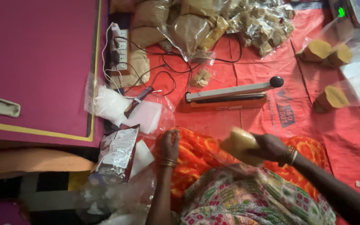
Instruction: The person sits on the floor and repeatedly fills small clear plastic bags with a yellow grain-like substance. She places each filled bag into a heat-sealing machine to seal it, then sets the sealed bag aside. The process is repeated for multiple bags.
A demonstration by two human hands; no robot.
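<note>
Seen from the head camera, a tan filled packet (239,143) is gripped in the closed fingers of the right hand (271,148) above an orange-clad lap, its long axis running left to right, its free end pointing left. The left hand (170,143) is curled; nothing can be made out in it. A heat sealer (230,95) lies crosswise on the red floor mat (346,137). Three similar tan packets (332,98) are scattered at right, clear bags of brown goods (188,29) heaped at top.
</note>
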